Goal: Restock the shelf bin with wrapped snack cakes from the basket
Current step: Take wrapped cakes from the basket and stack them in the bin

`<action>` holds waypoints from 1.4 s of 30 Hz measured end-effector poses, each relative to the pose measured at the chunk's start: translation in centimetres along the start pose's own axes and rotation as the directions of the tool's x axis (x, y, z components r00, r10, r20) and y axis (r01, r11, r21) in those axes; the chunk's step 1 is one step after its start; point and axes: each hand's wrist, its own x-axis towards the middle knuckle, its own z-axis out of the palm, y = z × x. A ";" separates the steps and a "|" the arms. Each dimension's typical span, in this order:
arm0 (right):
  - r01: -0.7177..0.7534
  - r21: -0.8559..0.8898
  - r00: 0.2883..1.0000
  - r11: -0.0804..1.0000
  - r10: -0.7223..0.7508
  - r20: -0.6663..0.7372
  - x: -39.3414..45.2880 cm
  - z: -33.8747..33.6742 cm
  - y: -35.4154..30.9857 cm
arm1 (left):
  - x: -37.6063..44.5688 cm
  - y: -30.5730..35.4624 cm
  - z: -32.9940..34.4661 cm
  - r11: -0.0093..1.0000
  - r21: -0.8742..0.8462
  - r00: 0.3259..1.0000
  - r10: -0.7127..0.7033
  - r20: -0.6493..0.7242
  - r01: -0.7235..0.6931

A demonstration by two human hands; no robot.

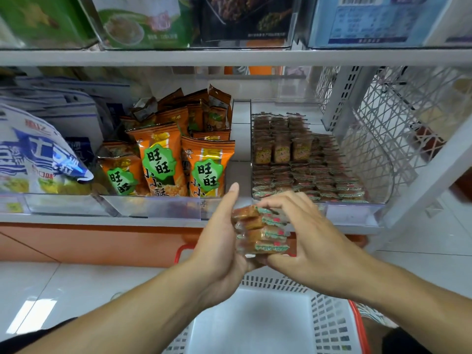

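Perforated white basket (329, 325) | both hands, left hand (219, 241), right hand (306, 231), clasp crinkly wrapped snack cakes (261, 232)

Orange snack packets (163, 159), front left of the shelf's middle bin: 旺旺 on a green badge, 小小酥 in black below it.
Blue-and-white bag (38, 154), left end of the shelf: red 口味 legible; larger lettering unreadable.
Blue box (370, 19), upper shelf's right end: barcode, small print blurred.
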 end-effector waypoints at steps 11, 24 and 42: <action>0.046 -0.051 0.997 0.998 -0.043 0.070 0.1 0.2 0.4 | 1.3 -0.2 1.1 0.991 -0.071 0.989 -0.119 -0.090 0.112; 0.010 -0.019 0.998 1.000 -0.009 0.059 -0.2 -3.9 2.1 | 3.8 0.9 3.8 0.980 -0.066 0.975 -0.178 0.137 0.188; -0.583 -0.260 0.805 0.770 0.591 -0.054 16.2 -11.2 18.5 | 12.2 2.2 5.4 -0.109 0.946 0.895 0.305 0.324 -0.306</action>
